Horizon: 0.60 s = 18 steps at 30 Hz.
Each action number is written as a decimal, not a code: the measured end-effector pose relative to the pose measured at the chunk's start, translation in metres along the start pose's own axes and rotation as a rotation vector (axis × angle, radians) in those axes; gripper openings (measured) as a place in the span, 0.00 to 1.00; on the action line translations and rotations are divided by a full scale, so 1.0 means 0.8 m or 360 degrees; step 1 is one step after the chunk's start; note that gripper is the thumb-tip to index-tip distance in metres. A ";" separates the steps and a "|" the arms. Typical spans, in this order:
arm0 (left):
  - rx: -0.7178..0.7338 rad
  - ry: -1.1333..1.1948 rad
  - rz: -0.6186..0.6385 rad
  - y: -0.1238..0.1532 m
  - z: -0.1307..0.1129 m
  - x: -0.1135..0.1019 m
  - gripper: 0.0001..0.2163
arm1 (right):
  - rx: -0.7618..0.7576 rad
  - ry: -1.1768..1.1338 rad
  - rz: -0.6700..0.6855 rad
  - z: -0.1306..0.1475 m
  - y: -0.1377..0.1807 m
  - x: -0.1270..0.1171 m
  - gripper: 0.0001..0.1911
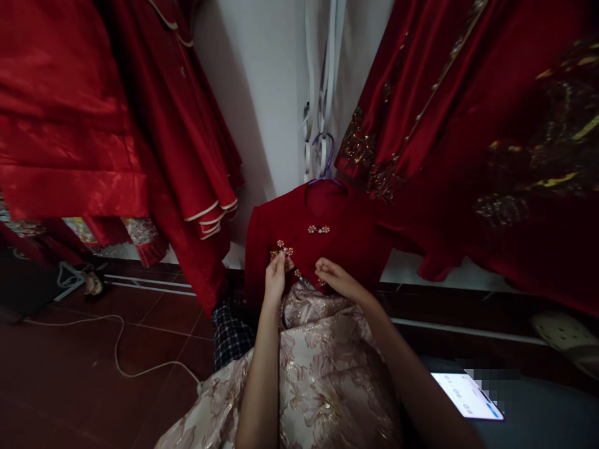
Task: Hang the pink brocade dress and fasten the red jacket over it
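A short red jacket hangs in front of me on a purple hanger. Pearl-and-gold flower fastenings decorate its front, one fastening below the neckline. My left hand is closed, its fingertips pinching at a beaded flower fastening on the jacket's left part. Over the lower right front, my right hand is closed with finger and thumb together; what they hold, if anything, is too small to make out. Below both hands, pale pink floral brocade spreads over my lap.
Red garments hang at the left, and gold-embroidered red ones at the right. White metal rails run near the tiled floor. A cable lies left, a lit phone and a pale clog right.
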State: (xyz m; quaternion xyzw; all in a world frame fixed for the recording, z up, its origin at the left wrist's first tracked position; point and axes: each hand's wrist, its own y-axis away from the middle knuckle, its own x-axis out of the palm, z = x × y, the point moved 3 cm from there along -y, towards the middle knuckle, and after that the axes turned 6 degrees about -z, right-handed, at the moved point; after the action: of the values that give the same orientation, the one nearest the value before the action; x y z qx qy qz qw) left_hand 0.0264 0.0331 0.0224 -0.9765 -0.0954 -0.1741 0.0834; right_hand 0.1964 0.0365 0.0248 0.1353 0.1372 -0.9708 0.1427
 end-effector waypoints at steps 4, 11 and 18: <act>-0.0233 0.0525 -0.0077 -0.001 0.005 0.009 0.20 | -0.0010 0.0065 0.0200 0.014 0.007 -0.002 0.04; -0.0333 0.0669 -0.0065 -0.013 0.002 0.013 0.13 | -0.0015 0.0113 0.0260 0.022 0.011 -0.005 0.04; -0.0315 0.0511 -0.0201 -0.016 -0.001 0.014 0.13 | -0.0027 0.0120 0.0244 0.020 0.010 -0.003 0.04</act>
State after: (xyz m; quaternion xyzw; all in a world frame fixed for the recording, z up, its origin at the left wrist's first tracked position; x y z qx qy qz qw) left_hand 0.0338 0.0474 0.0289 -0.9317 -0.1243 -0.3411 -0.0099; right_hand 0.1978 0.0248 0.0383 0.1806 0.1398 -0.9501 0.2125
